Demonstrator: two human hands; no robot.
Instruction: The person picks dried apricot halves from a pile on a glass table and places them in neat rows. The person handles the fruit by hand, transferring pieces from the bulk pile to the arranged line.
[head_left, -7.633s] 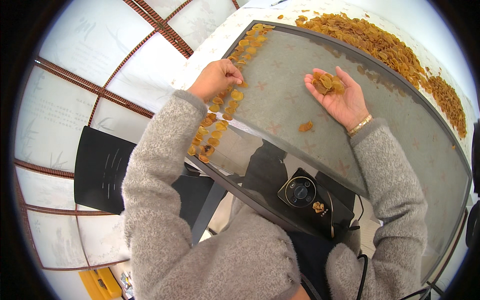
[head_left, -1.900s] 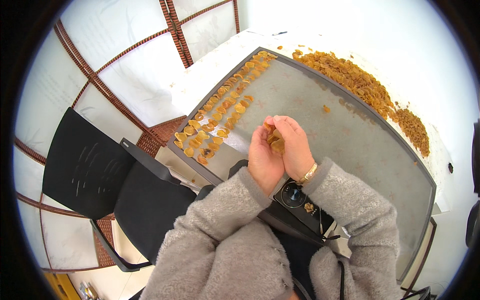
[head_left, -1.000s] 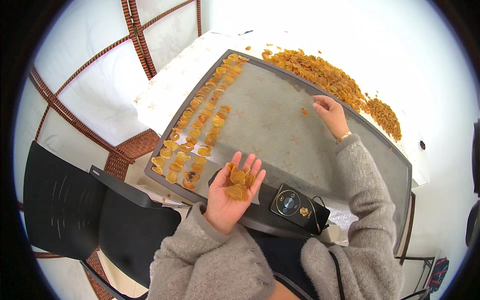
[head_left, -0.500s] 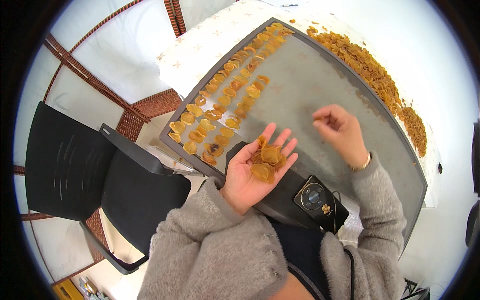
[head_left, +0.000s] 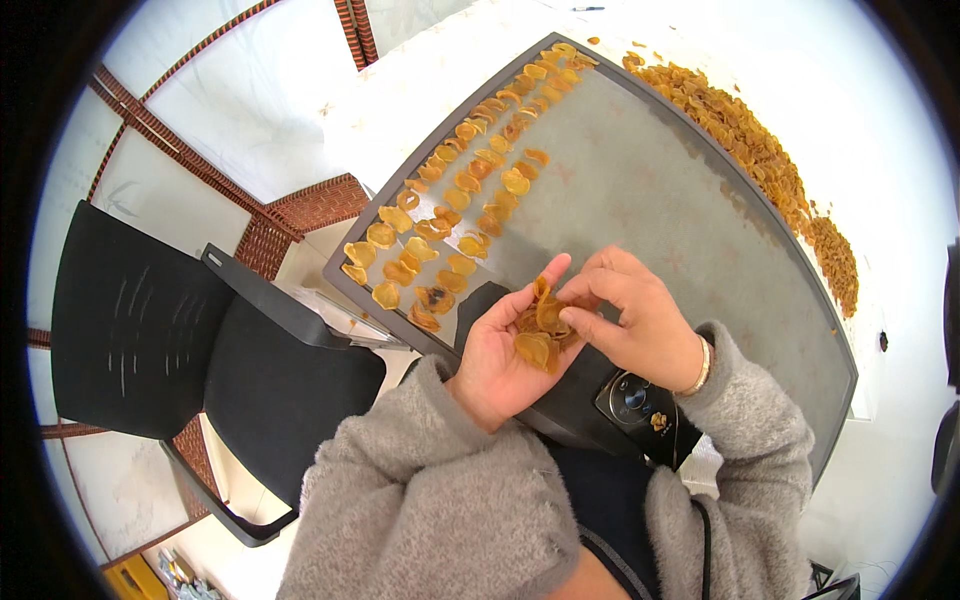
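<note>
My left hand [head_left: 500, 350] is cupped palm up over the near edge of a grey mesh tray [head_left: 660, 200] and holds a small heap of golden dried fruit slices [head_left: 538, 325]. My right hand [head_left: 632, 315] has come in beside it, and its fingertips pinch one slice at the top of that heap. Neat rows of laid-out slices [head_left: 470, 190] run along the tray's left edge. A long loose pile of the same slices [head_left: 760, 150] lies on the white table past the tray's far edge.
A black chair [head_left: 200, 350] stands to my left on a white tiled floor with red-brown brick strips. A black device with a round dial [head_left: 640, 400] hangs at my chest below the hands. The white table [head_left: 880, 120] extends to the right.
My right hand has come back from the tray's far side and now meets my left hand, pinching at the slices in the left palm. The left hand stays cupped with its heap.
</note>
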